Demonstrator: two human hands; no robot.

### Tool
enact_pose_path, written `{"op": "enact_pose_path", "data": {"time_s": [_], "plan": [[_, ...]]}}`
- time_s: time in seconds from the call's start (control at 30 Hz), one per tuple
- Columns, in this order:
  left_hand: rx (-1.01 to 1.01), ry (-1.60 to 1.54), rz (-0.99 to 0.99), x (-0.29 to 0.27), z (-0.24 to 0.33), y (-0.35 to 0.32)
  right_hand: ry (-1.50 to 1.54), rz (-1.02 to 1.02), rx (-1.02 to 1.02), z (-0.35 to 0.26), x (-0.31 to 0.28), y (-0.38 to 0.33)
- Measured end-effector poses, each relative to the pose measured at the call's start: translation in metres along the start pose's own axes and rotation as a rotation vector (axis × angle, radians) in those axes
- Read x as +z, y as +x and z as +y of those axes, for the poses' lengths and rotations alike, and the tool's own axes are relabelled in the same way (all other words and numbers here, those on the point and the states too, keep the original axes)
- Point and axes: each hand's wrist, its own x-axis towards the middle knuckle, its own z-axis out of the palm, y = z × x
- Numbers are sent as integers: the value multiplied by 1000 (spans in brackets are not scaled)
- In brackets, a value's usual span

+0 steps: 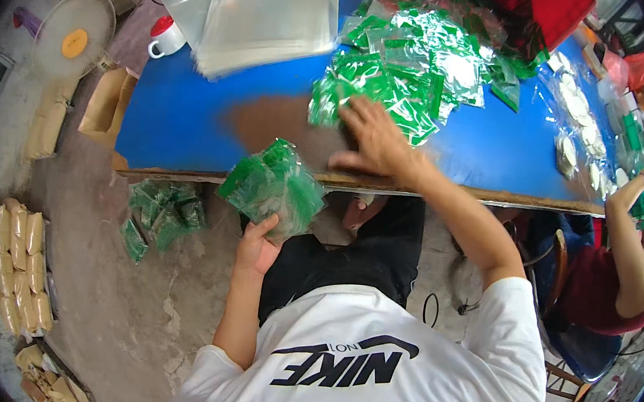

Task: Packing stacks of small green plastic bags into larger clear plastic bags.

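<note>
My left hand is closed around a fanned bunch of green-and-clear plastic packets, held just in front of the table's near edge. My right hand reaches over the blue table, fingers spread and thumb apart. Its fingertips are at the near left edge of a heap of shiny green-and-clear packets, and I see nothing gripped in it. The hand is slightly blurred, so whether it presses on a packet I cannot tell. What is inside the packets cannot be made out.
Large clear plastic sheets and a red-lidded white mug stand at the back left. A red bin is behind the heap. More green packets lie on the floor. A co-worker's arm is at the right, near bagged white pieces.
</note>
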Motion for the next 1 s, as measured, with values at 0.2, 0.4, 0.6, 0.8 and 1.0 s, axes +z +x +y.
{"op": "enact_pose_path", "data": {"time_s": [0.2, 0.4, 0.6, 0.8, 1.0], "plan": [[-13, -33, -39, -30, 9, 1, 213, 135, -241, -57, -18, -45], [-83, -155, -252, 7, -2, 7, 1065, -147, 384, -94, -26, -14], [64, -49, -69, -28, -2, -3, -176, 136, 332, -19, 10, 25], [78, -105, -36, -89, 1, -17, 114, 150, -26, -84, -1, -28], [-11, -134, -128, -26, -1, -1, 1277, 86, 502, -118, -32, -26]]}}
